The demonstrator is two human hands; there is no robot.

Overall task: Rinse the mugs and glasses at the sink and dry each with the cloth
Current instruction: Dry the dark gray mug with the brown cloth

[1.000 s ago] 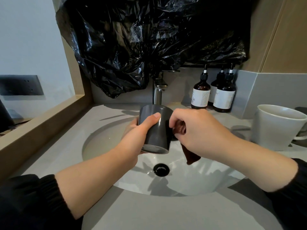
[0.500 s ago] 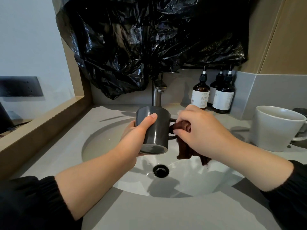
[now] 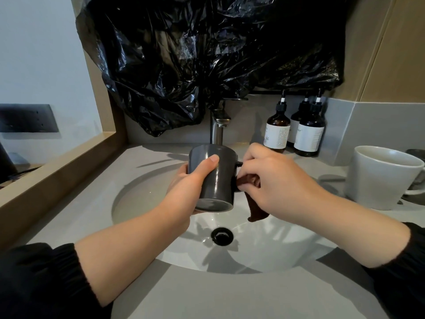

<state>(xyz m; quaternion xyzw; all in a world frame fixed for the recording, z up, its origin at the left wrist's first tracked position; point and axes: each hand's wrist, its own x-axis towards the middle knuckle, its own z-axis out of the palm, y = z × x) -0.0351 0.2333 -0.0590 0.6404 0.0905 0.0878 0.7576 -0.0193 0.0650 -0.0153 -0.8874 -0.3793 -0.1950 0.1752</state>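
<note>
Left hand grips the dark mug above the sink. Right hand, I see, pinches the brown cloth against its side.

**Arms of the person, head view.** The left hand and right hand are bare, as are both forearms. Each arm wears a black long sleeve: left sleeve, right sleeve. The cuffs are gathered into fine ribbed folds. They end well back from the fingers, beyond the wrists. The left thumbnail is short.
</note>
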